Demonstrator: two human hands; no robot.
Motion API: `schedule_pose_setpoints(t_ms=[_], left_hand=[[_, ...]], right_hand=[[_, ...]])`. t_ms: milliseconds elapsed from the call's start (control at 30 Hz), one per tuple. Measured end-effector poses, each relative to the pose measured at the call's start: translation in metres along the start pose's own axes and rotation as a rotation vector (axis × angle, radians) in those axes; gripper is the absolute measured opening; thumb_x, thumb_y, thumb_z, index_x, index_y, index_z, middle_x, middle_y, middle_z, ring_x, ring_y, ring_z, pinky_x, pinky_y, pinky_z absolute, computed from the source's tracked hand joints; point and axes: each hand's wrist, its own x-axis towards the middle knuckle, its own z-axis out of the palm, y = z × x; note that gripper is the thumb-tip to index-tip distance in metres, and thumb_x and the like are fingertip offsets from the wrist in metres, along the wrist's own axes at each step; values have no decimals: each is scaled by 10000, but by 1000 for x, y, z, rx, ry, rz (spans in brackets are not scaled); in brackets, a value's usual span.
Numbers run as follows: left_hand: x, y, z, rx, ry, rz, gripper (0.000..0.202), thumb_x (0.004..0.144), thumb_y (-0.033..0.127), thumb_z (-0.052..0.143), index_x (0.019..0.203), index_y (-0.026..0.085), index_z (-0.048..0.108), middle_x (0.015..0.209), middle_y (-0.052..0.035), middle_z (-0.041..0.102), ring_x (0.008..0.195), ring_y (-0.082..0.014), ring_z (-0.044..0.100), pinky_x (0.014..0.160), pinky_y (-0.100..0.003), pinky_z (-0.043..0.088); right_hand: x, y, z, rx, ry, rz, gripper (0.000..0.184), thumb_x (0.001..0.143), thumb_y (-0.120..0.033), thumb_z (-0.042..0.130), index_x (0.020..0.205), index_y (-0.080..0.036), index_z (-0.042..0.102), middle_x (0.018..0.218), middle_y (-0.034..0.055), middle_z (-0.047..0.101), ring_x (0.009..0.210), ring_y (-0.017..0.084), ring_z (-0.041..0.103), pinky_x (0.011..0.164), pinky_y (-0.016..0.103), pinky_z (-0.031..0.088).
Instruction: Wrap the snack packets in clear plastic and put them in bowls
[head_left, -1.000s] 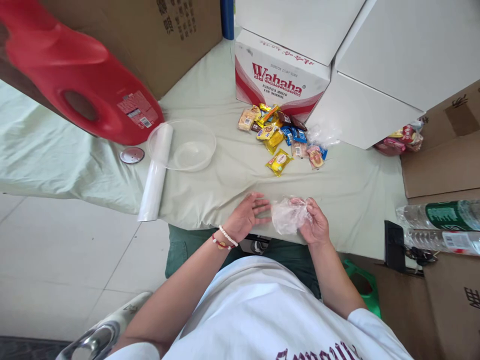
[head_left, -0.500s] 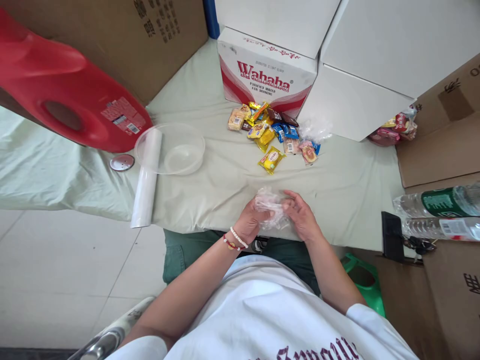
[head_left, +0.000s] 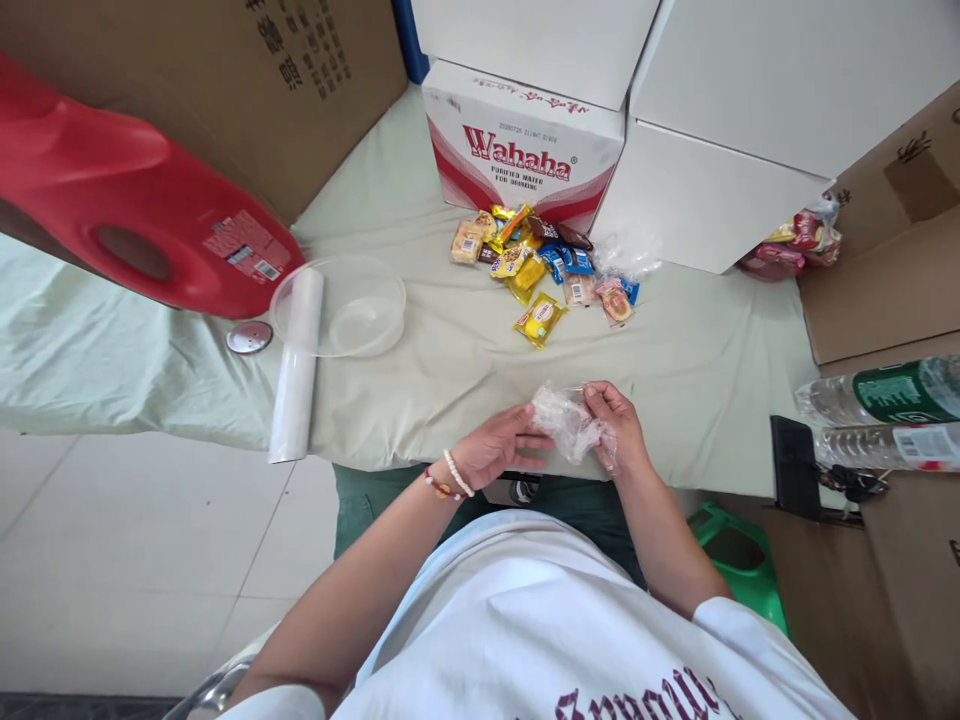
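So the crumpled plastic (head_left: pixel 568 422) is at about 6 o'clock from the snack pile (head_left: pixel 528 275), pinched in the right hand (head_left: pixel 622 432). The left hand (head_left: pixel 499 449) has its fingers spread loose around the plastic's 9 o'clock edge; can't tell if they're touching it. Stuff that thin could easily rip if tugged hard, and with only one sure grip it might slip onto the cloth (head_left: pixel 442 385).

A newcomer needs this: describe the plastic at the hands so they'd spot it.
From the Wahaha box, come past the snacks to the right hand. It holds the crumpled clear plastic; the similar clump lies beside the snacks, not held.
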Motion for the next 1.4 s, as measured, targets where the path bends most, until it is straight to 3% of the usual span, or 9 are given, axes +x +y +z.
schedule_pose_setpoints(t_ms=[100,233,467,667,867,1000,1100,1200,1400], left_hand=[[8,-13,20,-167,-77,-39,556,815,586,787,1201,195,702,1189,-129,754,1029,-271,726,874,-448,597],[12,-12,25,-322,-29,129,394,742,244,829,1111,146,733,1137,-100,781,1116,-261,715,1023,-414,546],[1,12,1,-282,54,311,428,691,209,866,1089,194,707,1047,-31,768,876,-159,713,765,-279,558],[-2,42,-21,-96,167,391,453,576,113,910,958,191,678,850,25,710,736,-90,644,664,-199,504],[0,80,-38,139,449,620,393,529,141,881,743,191,555,690,75,571,624,-60,543,614,-189,449],[-5,59,-19,289,604,467,392,710,455,824,850,204,559,735,41,614,592,-97,587,539,-213,415],[-4,23,9,367,431,327,505,802,634,709,1043,208,584,966,-46,703,795,-177,697,661,-292,525],[11,-2,26,557,515,379,622,668,418,876,1172,197,585,1144,-92,707,994,-211,692,859,-337,548],[50,13,9,492,736,427,103,915,314,535,906,214,560,817,-20,688,692,-158,665,634,-280,530]], right_hand=[[-5,6,8,16,-49,-17,345,785,-584,820,882,-275,702,615,-55,575,455,106,401,414,246,337],[-8,-1,7,-86,-45,-46,331,809,-592,795,894,-280,723,678,-42,619,480,112,414,426,257,334],[-4,-16,-11,-207,-48,-275,263,853,-520,781,866,-258,758,795,-6,656,756,151,565,737,277,491],[8,-20,-16,-134,-12,-205,355,843,-560,772,912,-223,684,695,-43,581,508,80,424,458,207,337],[-7,-61,-25,-476,116,-741,192,987,-416,641,1005,-242,718,874,21,715,649,129,634,586,255,518],[-35,-50,-8,-1003,-243,-995,206,1019,-238,554,1086,-247,749,1203,83,764,1040,194,741,876,307,596],[-46,-12,20,-1340,-428,-821,286,1012,-184,514,1171,-237,746,1357,106,708,926,194,760,786,294,602],[-46,20,45,-1549,-516,-515,286,988,-169,521,1115,-195,776,1133,136,777,847,244,754,733,328,602],[-50,28,41,-1068,-443,-493,489,1027,-303,509,1510,-225,524,1624,199,422,897,206,735,887,407,622]])
